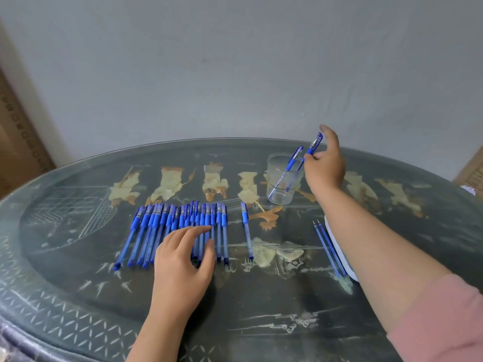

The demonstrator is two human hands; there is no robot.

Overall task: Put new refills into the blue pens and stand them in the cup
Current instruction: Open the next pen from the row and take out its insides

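The right hand (325, 163) pinches one blue pen (314, 144) whose lower end is inside the glass cup (271, 176), beside a second pen (292, 160) leaning there. The left hand (183, 257) rests with loose, spread fingers on a packed row of pens (154, 226), too crowded to count. One lone pen (245, 226) and two refills (328, 246) lie on the table (78, 257).

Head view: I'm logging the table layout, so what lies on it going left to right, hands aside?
row of blue pens → lone blue pen → glass cup → two refills
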